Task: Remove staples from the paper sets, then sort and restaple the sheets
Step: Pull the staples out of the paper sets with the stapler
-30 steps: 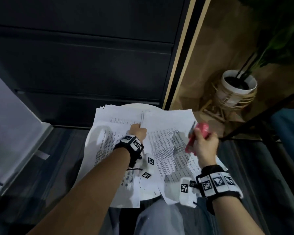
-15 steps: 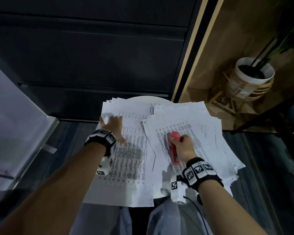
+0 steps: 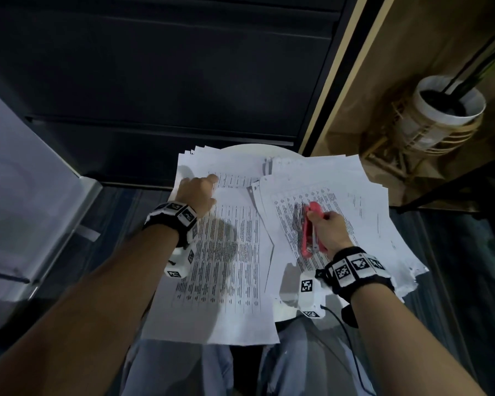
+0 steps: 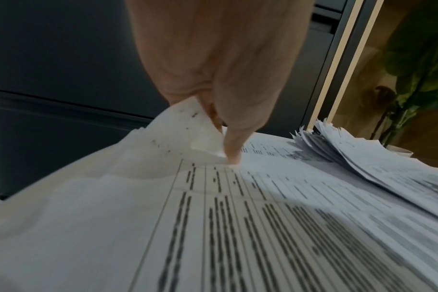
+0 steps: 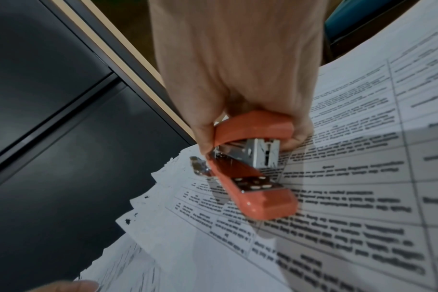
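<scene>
Round white table under papers; dark cabinet behind.

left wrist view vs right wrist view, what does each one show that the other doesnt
Only the left wrist view shows the left hand pinching up a sheet corner, one fingertip pressing the left stack. Only the right wrist view shows the right hand gripping the red stapler above the right stack. Both show printed sheets and the dark cabinet.
</scene>
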{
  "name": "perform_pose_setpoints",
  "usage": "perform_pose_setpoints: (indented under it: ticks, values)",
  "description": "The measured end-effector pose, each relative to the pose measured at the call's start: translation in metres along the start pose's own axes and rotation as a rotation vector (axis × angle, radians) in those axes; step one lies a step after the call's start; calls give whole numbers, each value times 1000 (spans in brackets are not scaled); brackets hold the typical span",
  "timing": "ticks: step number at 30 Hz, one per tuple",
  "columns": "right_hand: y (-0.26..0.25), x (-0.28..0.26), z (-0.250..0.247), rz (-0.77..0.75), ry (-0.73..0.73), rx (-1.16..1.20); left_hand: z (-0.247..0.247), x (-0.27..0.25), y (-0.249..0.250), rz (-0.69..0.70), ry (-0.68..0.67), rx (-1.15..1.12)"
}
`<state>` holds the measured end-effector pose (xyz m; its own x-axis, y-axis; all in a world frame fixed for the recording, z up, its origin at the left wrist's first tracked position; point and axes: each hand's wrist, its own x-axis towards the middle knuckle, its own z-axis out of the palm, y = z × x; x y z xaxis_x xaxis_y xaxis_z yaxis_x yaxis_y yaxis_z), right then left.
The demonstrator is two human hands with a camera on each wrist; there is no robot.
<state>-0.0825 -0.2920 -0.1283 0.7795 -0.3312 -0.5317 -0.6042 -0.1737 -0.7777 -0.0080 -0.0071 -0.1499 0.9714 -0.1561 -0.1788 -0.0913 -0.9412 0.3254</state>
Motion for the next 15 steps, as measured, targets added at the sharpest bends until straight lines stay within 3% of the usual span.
perform_pose_setpoints:
  ticks: [7, 12, 15]
  values:
    - [2, 1, 1, 0, 8, -10, -7, -3, -1, -90, -66, -91]
    - [2, 1, 2, -8, 17, -22, -14, -12, 0, -118, -261, -27]
    - [2, 1, 4, -6, 23, -24, -16, -19, 6, -105, -290, -228]
